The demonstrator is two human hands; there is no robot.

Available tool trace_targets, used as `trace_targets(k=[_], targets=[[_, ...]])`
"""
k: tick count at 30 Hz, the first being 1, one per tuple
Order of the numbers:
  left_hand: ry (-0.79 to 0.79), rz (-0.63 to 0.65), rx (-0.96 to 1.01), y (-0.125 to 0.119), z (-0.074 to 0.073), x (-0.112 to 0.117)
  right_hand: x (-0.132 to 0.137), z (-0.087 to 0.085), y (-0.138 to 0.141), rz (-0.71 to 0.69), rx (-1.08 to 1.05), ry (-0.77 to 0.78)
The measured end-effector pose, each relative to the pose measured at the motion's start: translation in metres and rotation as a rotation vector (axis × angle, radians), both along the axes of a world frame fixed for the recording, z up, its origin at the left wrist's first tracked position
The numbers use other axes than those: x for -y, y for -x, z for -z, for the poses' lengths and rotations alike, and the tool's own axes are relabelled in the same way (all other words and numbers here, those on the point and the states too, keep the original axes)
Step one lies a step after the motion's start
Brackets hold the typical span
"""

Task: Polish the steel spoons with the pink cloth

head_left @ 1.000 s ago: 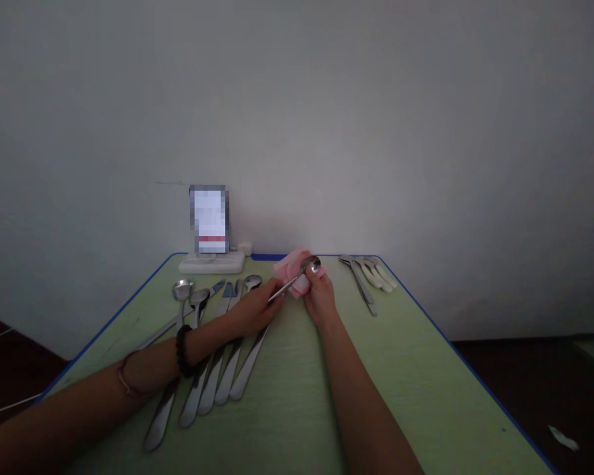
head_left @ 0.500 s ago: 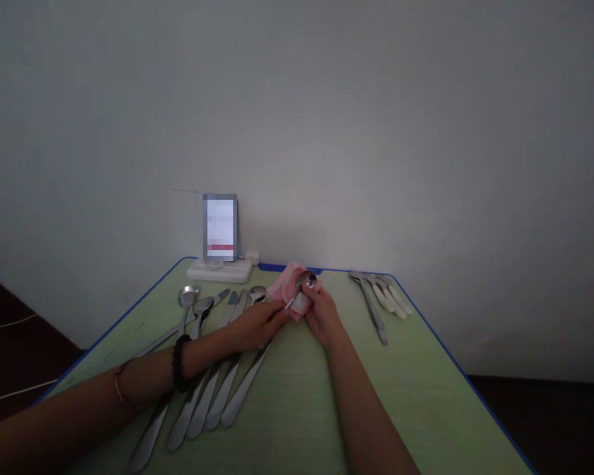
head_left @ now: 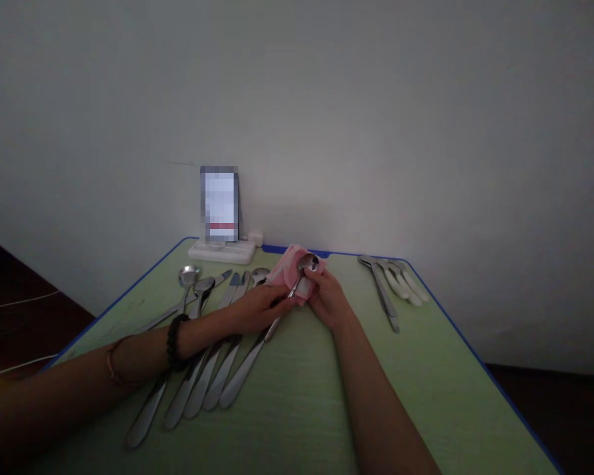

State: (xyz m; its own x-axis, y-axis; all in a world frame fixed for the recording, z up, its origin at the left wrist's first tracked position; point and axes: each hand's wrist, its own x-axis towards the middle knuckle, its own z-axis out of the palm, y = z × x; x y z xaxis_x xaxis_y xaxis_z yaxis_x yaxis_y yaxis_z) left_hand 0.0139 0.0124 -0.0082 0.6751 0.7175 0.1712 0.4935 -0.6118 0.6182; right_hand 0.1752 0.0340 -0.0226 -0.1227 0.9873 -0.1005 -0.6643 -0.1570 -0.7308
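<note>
A shiny metal spoon [head_left: 294, 287] is held up over the far middle of the table, bowl end away from me, handle slanting down to the near left. My left hand [head_left: 260, 309] is closed around its handle. My right hand [head_left: 329, 298] grips a pink cloth [head_left: 292, 264] that lies behind and under the spoon's bowl, with the thumb against the spoon near the bowl. Beneath and beside my left forearm, a ladle [head_left: 189, 276], several table knives [head_left: 195, 396] and spoons [head_left: 204, 285] are spread out, partly covered by the arm.
At the right back lie metal utensils [head_left: 379, 290] and several white-handled pieces [head_left: 398, 287]. A lit phone [head_left: 220, 204] stands on a white base [head_left: 222, 252] at the back left, with a small white block [head_left: 255, 239] beside it. The green table [head_left: 297, 396] meets a grey wall [head_left: 426, 132].
The view has tilted down, so the table sits higher in the picture. The spoon has turned slightly, and more of its handle shows below my left hand. Both hands keep their hold.
</note>
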Motion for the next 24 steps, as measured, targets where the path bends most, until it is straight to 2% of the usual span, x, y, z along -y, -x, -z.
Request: trace_targets(k=[7, 12, 15, 19, 24], targets=[[0.016, -0.019, -0.002, 0.0002, 0.0010, -0.0003, -0.0003, -0.0001, 0.0006, 0.012, -0.019, -0.023], [0.025, -0.073, -0.025, -0.0004, 0.0017, 0.0004, -0.0064, -0.0012, 0.0019, 0.213, -0.109, 0.001], [0.031, -0.085, -0.024, 0.0003, 0.0023, 0.0006, -0.0084, -0.0009, 0.0019, 0.272, -0.114, -0.011], [0.081, -0.113, 0.023, 0.0016, 0.0061, -0.0006, -0.0080, -0.0005, 0.0023, 0.279, -0.091, -0.013], [0.109, -0.092, 0.092, 0.0014, 0.0091, -0.0005, -0.0082, 0.0018, 0.0038, 0.224, -0.052, -0.018]])
